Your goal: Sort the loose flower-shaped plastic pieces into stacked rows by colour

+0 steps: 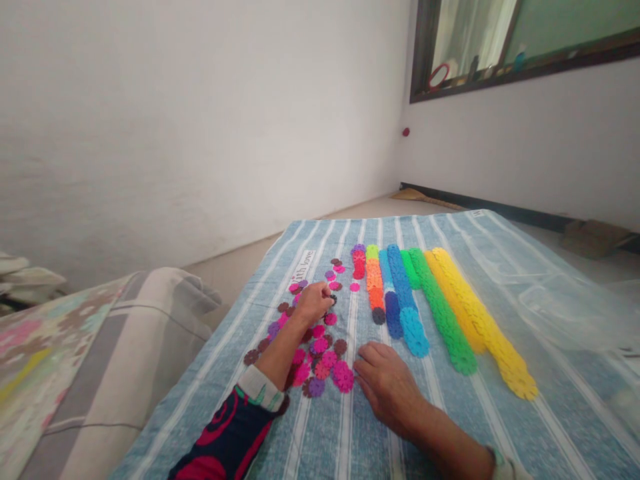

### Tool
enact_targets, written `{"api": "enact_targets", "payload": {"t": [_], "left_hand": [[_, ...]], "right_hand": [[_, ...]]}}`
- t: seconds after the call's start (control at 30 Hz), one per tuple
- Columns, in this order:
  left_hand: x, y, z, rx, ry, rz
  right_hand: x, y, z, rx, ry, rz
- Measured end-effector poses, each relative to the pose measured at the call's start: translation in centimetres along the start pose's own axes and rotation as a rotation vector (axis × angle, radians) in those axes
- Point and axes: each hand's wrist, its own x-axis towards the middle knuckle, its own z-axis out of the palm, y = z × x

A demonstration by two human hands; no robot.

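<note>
My left hand (316, 301) is over the loose discs, its thumb and fingertips pinched on a small black notched disc (334, 300). My right hand (389, 385) lies palm down on the cloth, fingers loosely bent and holding nothing that I can see. Its fingertips are beside a small overlapping pile of pink discs (343, 377); whether they touch is unclear. Around and below my left forearm lie scattered flower-shaped plastic discs in pink, purple (317, 387) and brown (340, 346). Some of them are hidden under that arm.
Overlapping rows of discs lie to the right: red (359, 263), orange (375, 280), blue (395, 267), green (445, 320) and yellow (485, 327). Clear plastic packaging (560, 307) covers the right side of the striped cloth (320, 453). A fabric-covered surface (125, 333) stands at left.
</note>
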Motion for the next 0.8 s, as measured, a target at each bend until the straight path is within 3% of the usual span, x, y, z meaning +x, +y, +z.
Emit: {"api": "enact_targets", "payload": {"t": [0.1, 0.27, 0.8], "left_hand": [[-0.2, -1.6, -1.1, -0.083, 0.026, -0.044], [-1.3, -2.9, -1.9, -0.156, -0.129, -0.062], [-3.6, -0.1, -0.6, -0.039, -0.199, 0.025]], "right_hand": [[0.0, 0.0, 0.0, -0.002, -0.003, 0.001], [0.0, 0.0, 0.1, 0.004, 0.001, 0.0], [0.0, -0.2, -0.4, 0.002, -0.03, 0.008]]}}
